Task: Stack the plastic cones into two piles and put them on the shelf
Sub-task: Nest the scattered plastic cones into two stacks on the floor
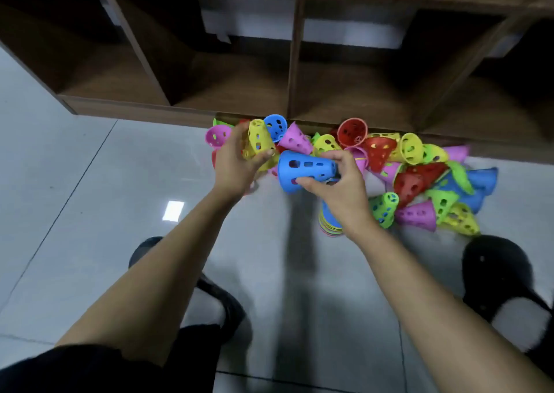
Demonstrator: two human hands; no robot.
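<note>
A heap of loose perforated plastic cones in yellow, pink, red, blue and green lies on the floor against the shelf's base. My right hand grips a blue cone on its side, wide rim to the left, above the floor. My left hand holds a yellow cone at the heap's left end, thumb along its lower side. A short stack of nested cones stands on the floor, partly hidden under my right wrist.
A dark wooden shelf with several open compartments runs across the top of the view. The floor is grey glossy tile. My black shoes are at the bottom left and bottom right.
</note>
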